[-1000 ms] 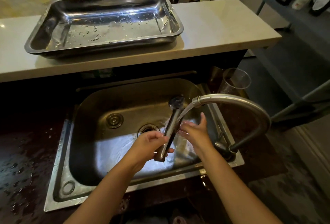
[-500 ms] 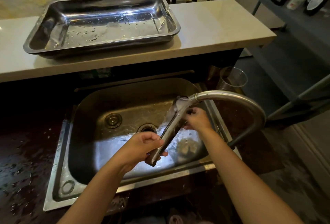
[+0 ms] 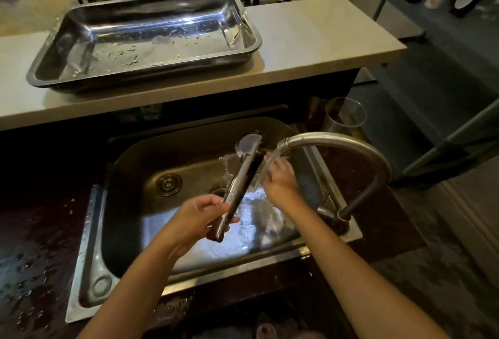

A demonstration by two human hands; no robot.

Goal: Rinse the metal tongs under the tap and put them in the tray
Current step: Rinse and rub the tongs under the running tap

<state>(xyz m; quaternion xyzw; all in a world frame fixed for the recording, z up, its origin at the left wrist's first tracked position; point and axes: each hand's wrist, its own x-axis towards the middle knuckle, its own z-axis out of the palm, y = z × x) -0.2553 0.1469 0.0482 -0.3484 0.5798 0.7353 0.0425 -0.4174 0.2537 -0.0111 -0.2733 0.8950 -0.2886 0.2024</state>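
The metal tongs (image 3: pixel 240 179) slant over the steel sink (image 3: pixel 189 157), tips up and away from me. My left hand (image 3: pixel 199 217) grips their near end. Water runs from the curved tap (image 3: pixel 343 144) onto the upper half of the tongs. My right hand (image 3: pixel 280 179) is under the stream, fingers against the right side of the tongs near the tips. The steel tray (image 3: pixel 243 49) sits on the pale counter (image 3: pixel 310 39) beyond the sink, wet with droplets and holding nothing else.
A clear glass (image 3: pixel 345 117) stands behind the tap at the sink's far right corner. The dark counter (image 3: pixel 35 244) to the left is speckled with water. A grey rack (image 3: pixel 445 23) with plates is at the right; chairs stand behind the pale counter.
The tongs have risen and their tips moved further up into the stream. My right hand slid from the middle of the tongs up toward the tips.
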